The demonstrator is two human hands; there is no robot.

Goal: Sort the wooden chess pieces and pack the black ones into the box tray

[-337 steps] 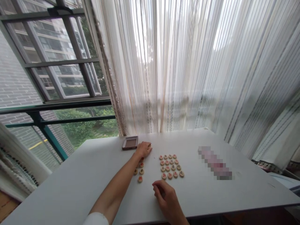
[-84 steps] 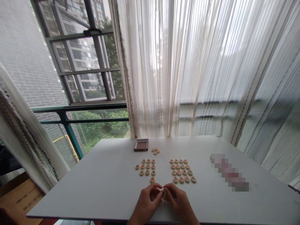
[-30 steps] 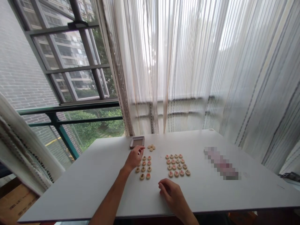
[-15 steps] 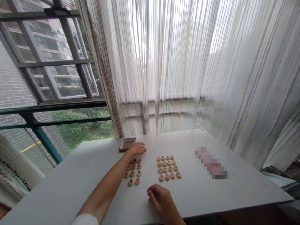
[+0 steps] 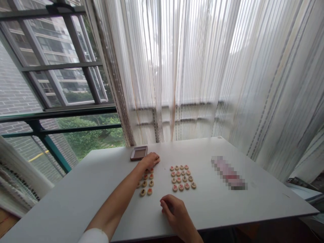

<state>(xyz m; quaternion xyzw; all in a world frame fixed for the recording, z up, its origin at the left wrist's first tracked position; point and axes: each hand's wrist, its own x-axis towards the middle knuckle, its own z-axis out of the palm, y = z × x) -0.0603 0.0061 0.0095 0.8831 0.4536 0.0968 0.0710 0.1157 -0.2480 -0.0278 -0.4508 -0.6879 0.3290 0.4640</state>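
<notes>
My left hand [image 5: 151, 160] reaches to the far side of the table, beyond the left group of xiangqi pieces. Its fingers are closed round a xiangqi piece, mostly hidden beneath them. The left group [image 5: 144, 183] of round wooden pieces, marked in red and black, stands in rows partly covered by my forearm. To its right, another block of xiangqi pieces [image 5: 179, 180] is laid out in neat rows. My right hand [image 5: 174, 213] rests on the table nearer to me, thumb and fingers curled together. What it holds, if anything, is hidden.
A shallow open box [image 5: 139, 148] lies at the far edge, just left of my left hand. A blurred-out pinkish object [image 5: 229, 172] is on the right of the white table [image 5: 220, 206]. Behind the table hang striped sheer curtains [image 5: 197, 67], with an open window [image 5: 73, 84] at left.
The fingers of my left hand have drawn down and closed over the pale pieces seen at their tips before. My right hand stays in place; the view has shifted slightly.
</notes>
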